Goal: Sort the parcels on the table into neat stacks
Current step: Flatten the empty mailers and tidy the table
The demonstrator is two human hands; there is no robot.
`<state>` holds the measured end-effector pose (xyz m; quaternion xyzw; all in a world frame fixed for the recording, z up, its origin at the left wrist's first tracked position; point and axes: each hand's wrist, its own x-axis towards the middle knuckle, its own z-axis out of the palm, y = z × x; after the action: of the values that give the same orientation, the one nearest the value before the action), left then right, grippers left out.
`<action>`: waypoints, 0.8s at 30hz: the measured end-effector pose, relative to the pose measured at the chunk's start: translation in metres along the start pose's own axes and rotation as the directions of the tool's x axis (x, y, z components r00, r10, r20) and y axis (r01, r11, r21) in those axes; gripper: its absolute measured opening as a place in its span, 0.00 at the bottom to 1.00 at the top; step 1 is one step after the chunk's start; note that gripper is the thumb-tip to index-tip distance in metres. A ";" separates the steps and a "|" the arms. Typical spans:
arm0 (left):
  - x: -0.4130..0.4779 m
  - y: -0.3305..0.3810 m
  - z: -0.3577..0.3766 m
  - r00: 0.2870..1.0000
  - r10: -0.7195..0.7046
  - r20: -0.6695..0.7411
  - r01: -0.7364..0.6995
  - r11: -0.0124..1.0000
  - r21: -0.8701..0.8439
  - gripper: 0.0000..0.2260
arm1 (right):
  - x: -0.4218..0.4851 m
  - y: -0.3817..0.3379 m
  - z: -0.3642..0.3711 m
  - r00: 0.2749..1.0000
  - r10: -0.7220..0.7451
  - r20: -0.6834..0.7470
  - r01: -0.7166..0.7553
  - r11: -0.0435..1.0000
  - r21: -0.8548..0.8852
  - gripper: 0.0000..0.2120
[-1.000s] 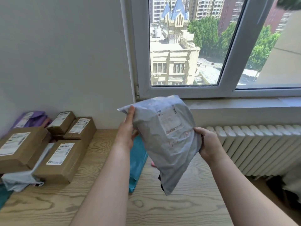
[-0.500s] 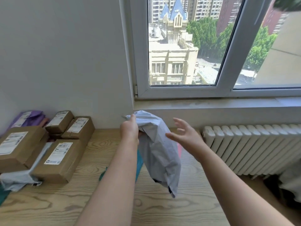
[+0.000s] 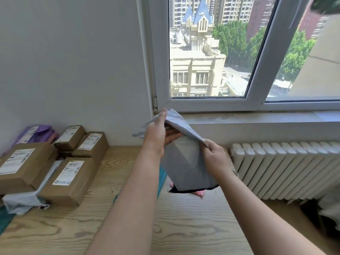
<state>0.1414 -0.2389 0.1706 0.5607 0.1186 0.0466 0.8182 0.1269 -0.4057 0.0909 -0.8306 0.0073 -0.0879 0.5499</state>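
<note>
- A purple mailer lies at the far left of the counter, against the wall.
- Four brown cardboard boxes with white labels sit just right of it, close together: one large box at the left, two small boxes at the far side, and one near box. Whether a fifth box lies under the two small ones, I cannot tell.
- One crumpled pale grey bag pokes out from under the large box and the near box.
- A teal mailer lies flat on the counter, mostly hidden behind the left forearm.
- The left hand grips the top left of the grey mailer: the thumb lies along the upper edge and the fingers are curled under the folded flap.
- The grey mailer, the one parcel in hand, hangs upright above the middle of the counter, its top folded over and its dark bottom edge over the teal mailer and a pink parcel.
- The right hand pinches the right end of the same folded top edge, fingers curled closed on it.
- One white radiator stands to the right, under the window.
</note>
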 end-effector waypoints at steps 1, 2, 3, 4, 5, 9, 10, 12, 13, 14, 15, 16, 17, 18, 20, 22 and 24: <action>0.000 -0.001 -0.005 0.995 0.085 -0.060 -0.082 0.995 0.050 0.16 | 0.001 -0.001 -0.003 0.999 0.039 -0.021 -0.038 0.997 0.064 0.14; 0.003 -0.004 -0.012 0.973 0.172 -0.152 -0.153 0.980 0.127 0.17 | 0.003 -0.002 -0.006 0.996 0.085 -0.041 -0.079 0.988 0.131 0.13; 0.007 -0.007 -0.020 0.933 0.248 -0.261 -0.197 0.958 0.208 0.17 | 0.004 -0.004 -0.010 0.988 0.143 -0.056 -0.128 0.970 0.207 0.13; 0.013 -0.012 -0.029 0.883 0.304 -0.358 -0.205 0.936 0.287 0.16 | 0.005 -0.003 -0.014 0.977 0.205 -0.062 -0.181 0.944 0.276 0.13; 0.018 -0.016 -0.038 0.849 0.320 -0.421 -0.175 0.921 0.347 0.17 | 0.006 -0.001 -0.017 0.964 0.260 -0.061 -0.228 0.919 0.322 0.13; 0.017 -0.031 -0.050 0.953 0.128 -0.273 -0.055 0.964 0.261 0.33 | 0.006 0.007 -0.023 0.923 0.384 -0.036 -0.334 0.841 0.425 0.11; 0.013 -0.034 -0.047 0.992 0.046 -0.121 -0.028 0.989 0.144 0.28 | 0.006 0.008 -0.022 0.916 0.401 -0.026 -0.346 0.819 0.458 0.11; 0.009 -0.041 -0.044 0.993 -0.034 0.116 0.038 0.999 -0.029 0.22 | 0.004 0.007 -0.019 0.904 0.428 0.014 -0.381 0.790 0.480 0.11; 0.010 -0.044 -0.044 0.988 -0.034 0.148 0.045 0.996 -0.074 0.22 | 0.004 0.008 -0.018 0.899 0.438 0.033 -0.401 0.788 0.467 0.11; 0.013 -0.046 -0.044 0.992 -0.021 0.125 0.032 0.996 -0.085 0.21 | 0.004 0.009 -0.017 0.896 0.441 0.052 -0.417 0.794 0.443 0.10; 0.015 -0.047 -0.044 0.998 -0.018 0.067 0.023 0.996 -0.081 0.21 | 0.004 0.009 -0.017 0.896 0.438 0.070 -0.424 0.802 0.420 0.10; 0.018 -0.046 -0.043 1.000 -0.021 -0.017 0.020 0.999 -0.046 0.19 | 0.003 0.006 -0.018 0.905 0.415 0.096 -0.415 0.809 0.416 0.10; 0.019 -0.046 -0.043 0.995 -0.026 -0.094 0.024 1.000 -0.013 0.18 | 0.003 0.002 -0.019 0.916 0.380 0.131 -0.397 0.805 0.441 0.10; 0.018 -0.046 -0.041 0.992 -0.023 -0.128 0.022 1.000 -0.008 0.17 | 0.002 -0.002 -0.021 0.928 0.336 0.161 -0.371 0.789 0.489 0.11; 0.021 -0.049 -0.041 0.989 -0.015 -0.144 0.012 1.000 -0.025 0.14 | 0.001 -0.013 -0.023 0.949 0.260 0.177 -0.314 0.783 0.537 0.09; 0.019 -0.050 -0.041 0.985 -0.013 -0.171 0.010 1.000 -0.022 0.13 | 0.002 -0.024 -0.022 0.972 0.203 0.122 -0.236 0.824 0.515 0.07; 0.020 -0.050 -0.043 0.982 -0.009 -0.190 0.008 1.000 -0.004 0.14 | 0.004 -0.029 -0.021 0.977 0.212 0.032 -0.198 0.837 0.511 0.08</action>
<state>0.1469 -0.2136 0.1067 0.5518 0.1983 0.0965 0.8043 0.1252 -0.4140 0.1260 -0.6481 0.0795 -0.0381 0.7564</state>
